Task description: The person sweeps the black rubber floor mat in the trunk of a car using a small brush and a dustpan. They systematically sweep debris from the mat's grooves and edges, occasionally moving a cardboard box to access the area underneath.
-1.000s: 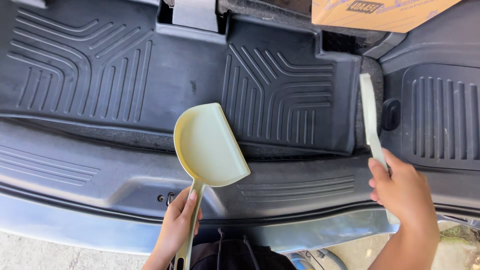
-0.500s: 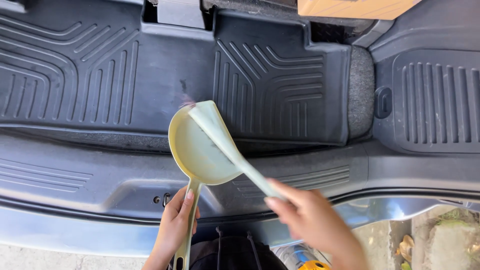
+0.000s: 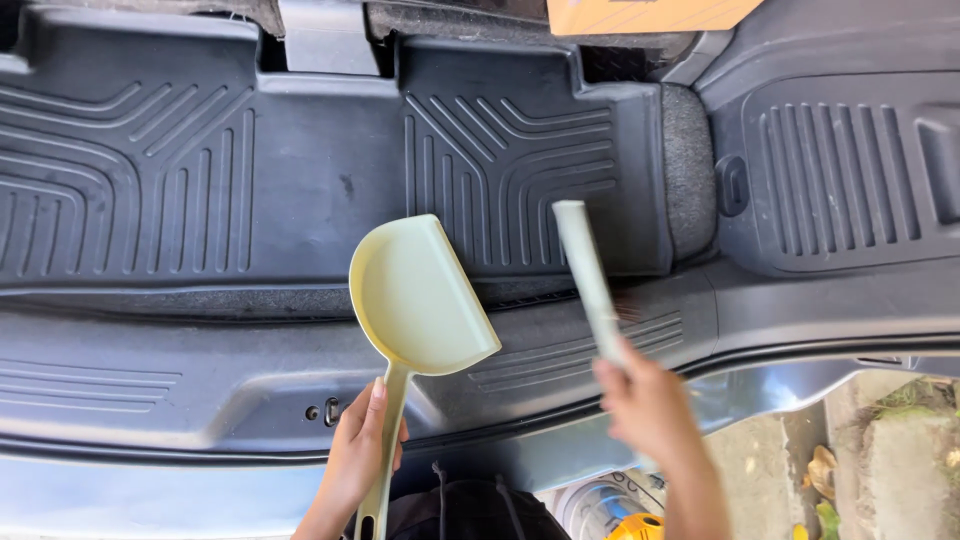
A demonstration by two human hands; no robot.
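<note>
A: What does the left hand (image 3: 358, 462) hold?

B: Its grip is closed around the long handle of a pale yellow-green plastic dustpan (image 3: 418, 300). The pan's scoop sits over the near edge of the ribbed black rubber floor mat (image 3: 200, 190), its straight lip turned to the right.

A: And the right hand (image 3: 645, 405)?

B: That hand's grip is wrapped around the near end of a pale green hand brush (image 3: 588, 275), which is blurred. The brush points away toward the far side, just to the right of the dustpan and apart from it.

A: What lies beneath them?

B: A dark grey plastic sill panel (image 3: 180, 370) runs left to right along the near side of the mat. To the right lies a second black ribbed mat (image 3: 850, 170).

A: Anything else in view?

B: The corner of an orange-brown cardboard box (image 3: 640, 14) at the far edge, and at the near right a patch of concrete ground with dry leaves (image 3: 825, 470).
</note>
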